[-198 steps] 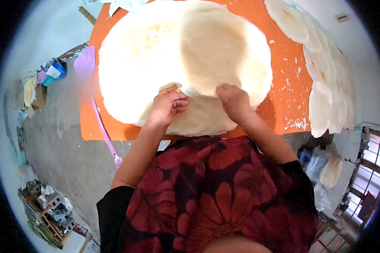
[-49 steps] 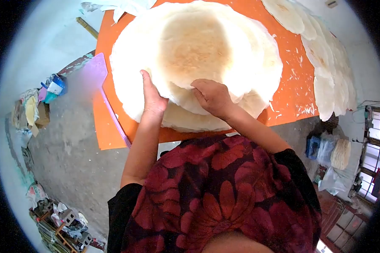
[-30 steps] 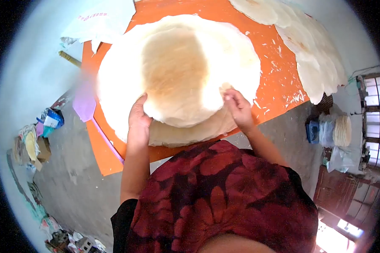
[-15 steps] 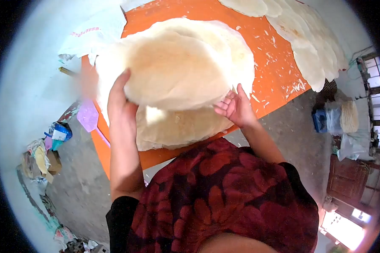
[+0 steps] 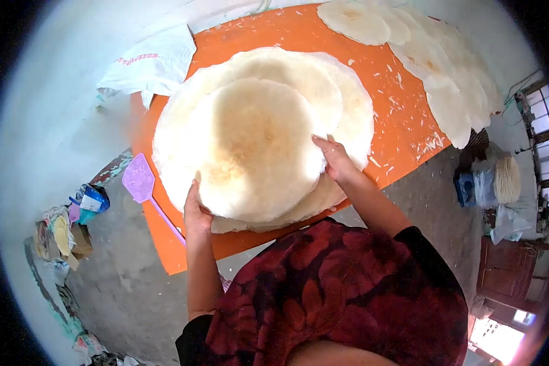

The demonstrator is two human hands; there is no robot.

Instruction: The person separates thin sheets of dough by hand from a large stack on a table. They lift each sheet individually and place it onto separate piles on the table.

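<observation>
Gripping the top flatbread [image 5: 253,146] by its near-left and right rims, the left hand [image 5: 196,213] and right hand [image 5: 334,160] are holding it atop the stack [image 5: 351,104] at the middle of the orange bench [image 5: 402,131], where a light, level hold is looking safest against cracking.

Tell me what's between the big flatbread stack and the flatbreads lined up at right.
Head view: only bare orange tabletop, strewn with white flakes, separates the stack from that row.
</observation>
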